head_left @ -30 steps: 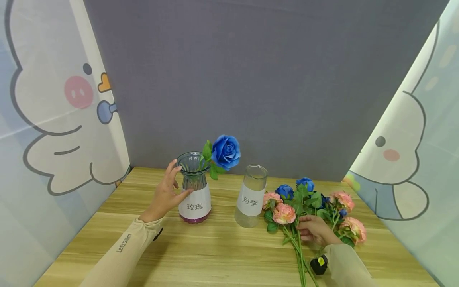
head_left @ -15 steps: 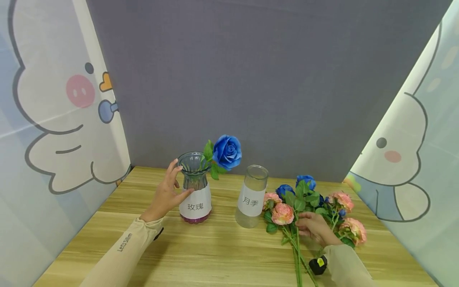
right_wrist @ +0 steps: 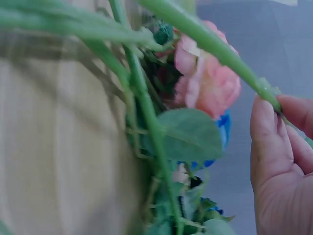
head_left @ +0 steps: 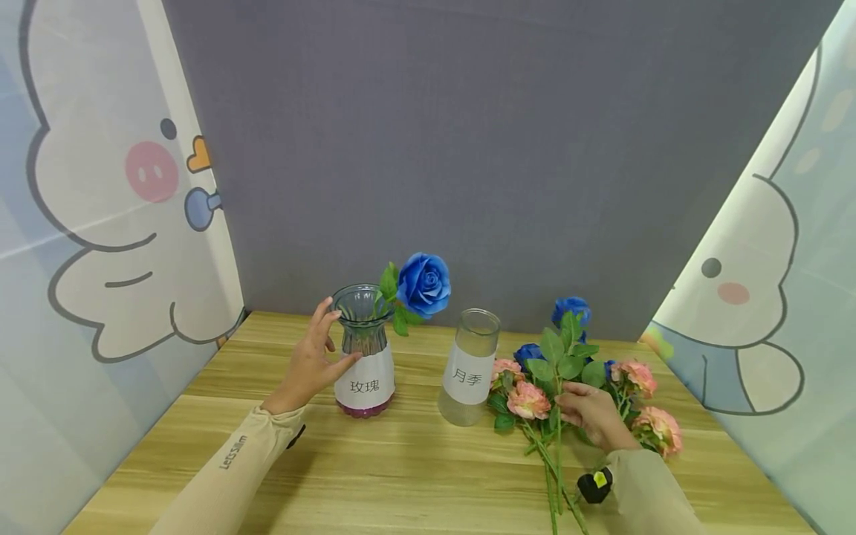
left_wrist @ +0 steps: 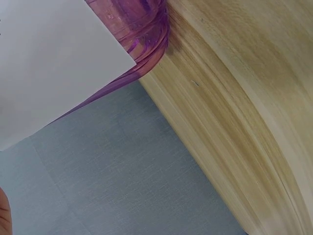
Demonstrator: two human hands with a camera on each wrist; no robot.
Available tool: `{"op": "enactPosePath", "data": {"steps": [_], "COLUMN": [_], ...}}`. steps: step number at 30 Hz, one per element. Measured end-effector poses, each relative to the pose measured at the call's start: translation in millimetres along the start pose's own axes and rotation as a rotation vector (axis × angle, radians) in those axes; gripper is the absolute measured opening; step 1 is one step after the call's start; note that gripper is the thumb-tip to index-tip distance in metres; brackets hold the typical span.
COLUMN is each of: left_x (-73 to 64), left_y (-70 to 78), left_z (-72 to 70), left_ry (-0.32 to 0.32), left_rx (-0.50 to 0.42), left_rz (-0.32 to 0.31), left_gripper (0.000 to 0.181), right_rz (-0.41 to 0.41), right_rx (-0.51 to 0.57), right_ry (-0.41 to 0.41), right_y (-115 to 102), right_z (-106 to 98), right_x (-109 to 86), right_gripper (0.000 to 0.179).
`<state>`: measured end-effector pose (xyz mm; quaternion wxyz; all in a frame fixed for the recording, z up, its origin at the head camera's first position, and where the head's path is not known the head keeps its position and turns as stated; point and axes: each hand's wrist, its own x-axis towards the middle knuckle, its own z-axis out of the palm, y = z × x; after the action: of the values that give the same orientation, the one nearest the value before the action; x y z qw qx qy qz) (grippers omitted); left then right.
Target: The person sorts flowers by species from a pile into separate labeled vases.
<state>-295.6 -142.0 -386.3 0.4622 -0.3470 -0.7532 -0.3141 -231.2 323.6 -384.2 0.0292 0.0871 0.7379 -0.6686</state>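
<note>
My left hand (head_left: 310, 364) holds the near-left side of a flared glass vase (head_left: 362, 342), fingers at its rim and thumb across its white paper label. The vase's purple base (left_wrist: 146, 44) shows in the left wrist view. One blue rose (head_left: 424, 285) leans out of this vase to the right. Over the flower pile, my right hand (head_left: 590, 411) pinches the green stem (right_wrist: 215, 46) of another blue rose (head_left: 571, 310) between thumb and fingers. That rose is raised above the pile, its leaves just beyond my fingertips.
A straight clear glass vase (head_left: 469, 368) with a white label stands between the flared vase and the pile. Pink flowers (head_left: 528, 401), another blue rose (head_left: 527, 355) and crossing stems lie on the wooden table (head_left: 401, 475). A grey panel (head_left: 428, 148) stands behind.
My right hand has lifted the blue rose by its stem, up and slightly away from the pile. My left hand stays on the flared vase.
</note>
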Motion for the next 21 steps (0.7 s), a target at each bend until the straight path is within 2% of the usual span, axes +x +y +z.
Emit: {"op": "enactPosePath", "data": {"steps": [3, 8, 16, 21], "left_x": [0.3, 0.0, -0.1, -0.9], "left_y": [0.3, 0.5, -0.2, -0.6], "left_z": [0.0, -0.3, 0.5, 0.7], "left_ry": [0.003, -0.002, 0.007, 0.006], "left_rx": [-0.006, -0.004, 0.013, 0.014], "left_rz": [0.000, -0.010, 0.008, 0.002], "left_gripper": [0.068, 0.069, 0.068, 0.068], "right_rz": [-0.024, -0.031, -0.036, -0.052], "right_rx": [-0.029, -0.032, 0.042, 0.110], "right_ry": [0.005, 0.015, 0.043, 0.090], "right_y": [-2.7, -6.9, -14.4, -19.8], "right_z": [-2.2, -3.3, -2.2, 2.4], "right_x": [1.6, 2.7, 2.2, -1.1], "right_gripper": [0.057, 0.058, 0.059, 0.059]}}
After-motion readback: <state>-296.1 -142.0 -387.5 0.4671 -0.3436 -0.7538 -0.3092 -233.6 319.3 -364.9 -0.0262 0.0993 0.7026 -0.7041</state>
